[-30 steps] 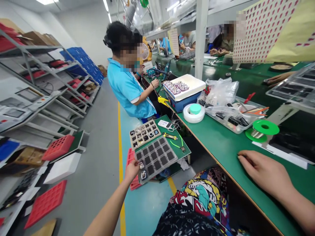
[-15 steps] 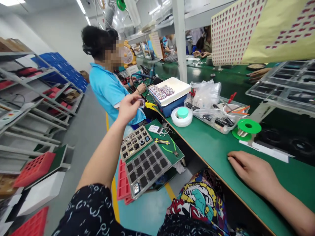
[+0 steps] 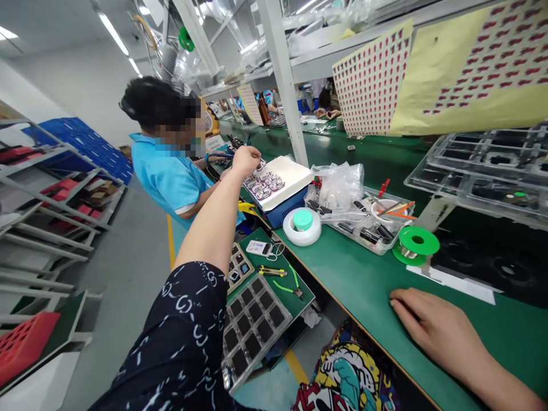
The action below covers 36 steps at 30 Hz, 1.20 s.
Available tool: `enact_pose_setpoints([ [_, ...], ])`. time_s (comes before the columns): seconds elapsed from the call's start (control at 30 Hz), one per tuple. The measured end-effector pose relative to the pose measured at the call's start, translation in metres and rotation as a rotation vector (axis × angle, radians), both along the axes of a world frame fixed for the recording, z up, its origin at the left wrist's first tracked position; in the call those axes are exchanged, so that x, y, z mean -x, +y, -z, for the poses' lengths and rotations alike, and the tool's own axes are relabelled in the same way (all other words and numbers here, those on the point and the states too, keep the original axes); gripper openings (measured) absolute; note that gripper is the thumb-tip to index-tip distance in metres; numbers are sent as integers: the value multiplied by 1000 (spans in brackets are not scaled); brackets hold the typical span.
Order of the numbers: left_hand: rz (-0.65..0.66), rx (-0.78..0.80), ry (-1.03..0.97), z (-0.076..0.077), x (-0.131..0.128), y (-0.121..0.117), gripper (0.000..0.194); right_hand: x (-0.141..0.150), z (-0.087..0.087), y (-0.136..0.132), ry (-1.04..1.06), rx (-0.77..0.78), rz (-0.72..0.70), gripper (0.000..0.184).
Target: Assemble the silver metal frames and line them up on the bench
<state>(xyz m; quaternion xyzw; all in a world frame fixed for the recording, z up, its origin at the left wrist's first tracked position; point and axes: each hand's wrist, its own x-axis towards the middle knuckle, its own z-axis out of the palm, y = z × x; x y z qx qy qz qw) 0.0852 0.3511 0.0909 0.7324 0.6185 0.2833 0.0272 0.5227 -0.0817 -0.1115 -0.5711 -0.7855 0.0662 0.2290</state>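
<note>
- Left hand [image 3: 245, 160], grip pinched on a small part I can't identify, above the white tray [image 3: 280, 181].
- Right hand [image 3: 432, 326] flat on the table [image 3: 368, 279], holding nothing.
- Tray partly filled.

Bright, even overhead light; wide-angle view with bent edges.
You get ceiling tube lights [image 3: 113, 33] glaring white at upper left, soft sheen on the green desk [image 3: 363, 279], faint shadows, shelving [image 3: 51, 188] bowed and smeared at the left edge, and your near sleeve [image 3: 180, 342] soft.
</note>
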Motion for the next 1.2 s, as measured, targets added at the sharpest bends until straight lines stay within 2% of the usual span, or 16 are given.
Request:
enact_pose_setpoints([
  [0.27, 42, 70, 58, 20, -1, 11, 29, 1, -4, -1, -13, 6, -9, 24],
  [0.43, 30, 73, 92, 23, 3, 12, 26, 1, -3, -1, -18, 25, -16, 24],
  [0.63, 47, 63, 110, 24, 1, 3, 25, 0, -1, 0, -23, 22, -1, 22],
  [0.77, 8, -47, 127, 21, 3, -3, 30, 0, -1, 2, -18, 38, 14, 23],
  [0.87, -54, -191, 97, 11, 8, -13, 30, 1, -3, 4, -28, 41, 31, 26],
  [0.97, -82, -306, 52, 2, 20, -43, 23, 1, -7, 4, -53, 42, 24, 29],
  [1.07, -94, -376, 12, 9, 44, -101, 18, 2, -14, 3, -93, 24, 26, 31],
  [1.13, -94, -374, 6, 31, 68, -154, 23, 5, -18, 4, -111, 8, 47, 33],
  [1.2, -88, -295, 17, 66, 95, -217, 26, 8, -19, 6, -132, 20, 91, 35],
])
